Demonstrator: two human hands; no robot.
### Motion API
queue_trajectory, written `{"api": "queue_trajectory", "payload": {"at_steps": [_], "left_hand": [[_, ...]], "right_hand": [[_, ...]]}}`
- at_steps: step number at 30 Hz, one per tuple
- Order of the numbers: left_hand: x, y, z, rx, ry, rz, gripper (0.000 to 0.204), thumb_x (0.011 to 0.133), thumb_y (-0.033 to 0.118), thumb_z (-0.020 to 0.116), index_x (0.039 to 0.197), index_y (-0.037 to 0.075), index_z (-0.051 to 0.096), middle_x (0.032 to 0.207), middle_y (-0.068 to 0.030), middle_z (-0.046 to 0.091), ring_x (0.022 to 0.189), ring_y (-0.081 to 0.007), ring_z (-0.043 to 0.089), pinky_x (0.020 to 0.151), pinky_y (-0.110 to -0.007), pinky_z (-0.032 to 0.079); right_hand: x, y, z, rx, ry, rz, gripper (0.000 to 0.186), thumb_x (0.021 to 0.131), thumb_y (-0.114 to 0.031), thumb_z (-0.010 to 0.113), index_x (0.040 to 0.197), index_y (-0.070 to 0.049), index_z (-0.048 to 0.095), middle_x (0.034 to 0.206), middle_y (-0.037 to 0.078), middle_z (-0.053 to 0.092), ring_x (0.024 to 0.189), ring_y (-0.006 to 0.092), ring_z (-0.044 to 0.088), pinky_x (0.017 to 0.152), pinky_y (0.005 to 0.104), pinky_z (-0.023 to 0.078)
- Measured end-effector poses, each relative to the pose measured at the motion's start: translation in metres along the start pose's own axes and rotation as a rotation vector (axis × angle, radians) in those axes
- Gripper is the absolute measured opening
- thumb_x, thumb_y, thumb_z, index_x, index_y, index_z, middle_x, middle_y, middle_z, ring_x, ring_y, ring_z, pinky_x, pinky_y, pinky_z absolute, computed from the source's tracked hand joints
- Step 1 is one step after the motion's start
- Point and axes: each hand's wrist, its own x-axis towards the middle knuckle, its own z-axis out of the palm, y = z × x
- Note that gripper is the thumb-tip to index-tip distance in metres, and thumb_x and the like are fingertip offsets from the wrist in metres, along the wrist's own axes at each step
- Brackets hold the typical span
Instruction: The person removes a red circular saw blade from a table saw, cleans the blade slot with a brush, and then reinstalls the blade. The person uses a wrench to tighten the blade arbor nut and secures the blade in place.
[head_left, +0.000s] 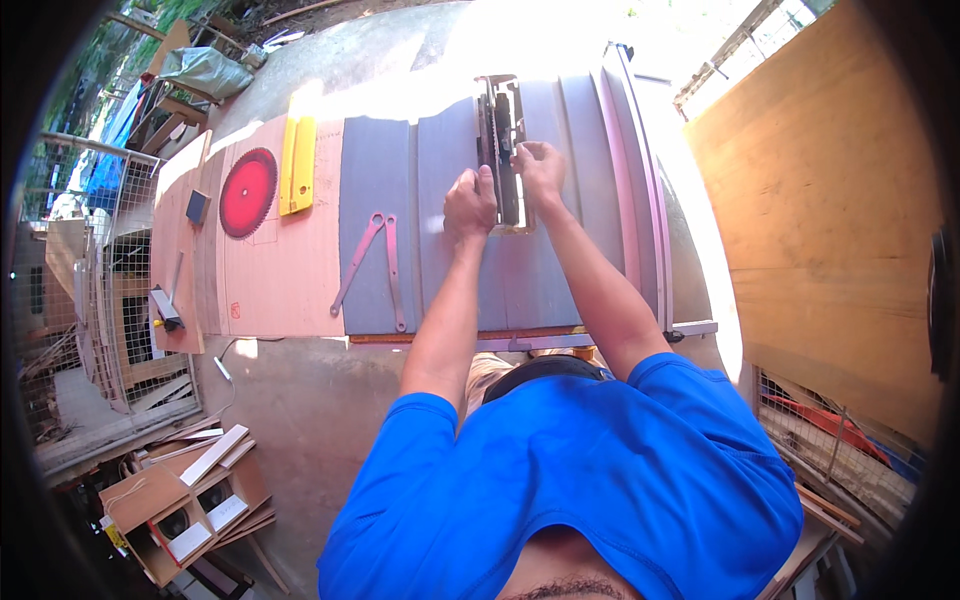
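Note:
A table saw (448,270) with a grey top stands before me, its long throat opening (515,215) uncovered. Inside the opening a toothed saw blade (493,125) shows edge-on. My left hand (468,207) is closed at the blade's near end, thumb up against it; its other fingers are partly hidden. Just right of the blade, my right hand (540,170) pinches at the opening, but what its fingertips hold is too small to make out. Two flat wrenches (366,265) lie left of my left forearm, their upper ends close together.
A red circular saw blade (248,193) and a yellow slotted plate (297,165) lie on the wooden side table (285,290). The rip fence (640,190) runs along the right. A plywood sheet (820,200) stands farther right; wooden offcuts (190,500) sit at lower left.

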Motion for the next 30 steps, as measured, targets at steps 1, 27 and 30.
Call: {"api": "queue_trajectory", "payload": {"at_steps": [1,27,30], "left_hand": [[-0.001,0.002,0.002,-0.006,-0.004,0.007,0.054,0.103,0.049,0.047,0.080,0.002,0.059,0.087,-0.0237,0.068,0.083,-0.0481,0.066,0.073,-0.057,0.050],[0.004,-0.004,0.006,-0.320,0.074,0.048,0.036,0.096,0.035,0.070,0.102,0.001,0.060,0.091,-0.0111,0.064,0.078,-0.0225,0.064,0.068,-0.040,0.052],[-0.011,0.026,-0.027,-0.279,-0.038,0.148,0.032,0.090,0.021,0.077,0.112,0.002,0.063,0.107,-0.0119,0.065,0.083,-0.0197,0.065,0.070,-0.034,0.055]], "right_hand": [[0.002,0.006,-0.001,-0.017,0.034,-0.023,0.017,0.098,-0.010,0.070,0.112,0.000,0.070,0.092,0.016,0.077,0.083,0.0159,0.075,0.068,0.0306,0.060],[0.011,-0.027,-0.072,-0.031,-0.370,0.113,0.035,0.103,-0.031,0.065,0.115,0.001,0.064,0.098,0.013,0.073,0.089,0.0196,0.072,0.081,0.0315,0.058],[-0.037,-0.005,-0.081,0.329,-0.322,0.253,0.029,0.106,-0.029,0.062,0.117,-0.002,0.063,0.102,0.009,0.072,0.088,0.0145,0.071,0.078,0.0287,0.058]]}}
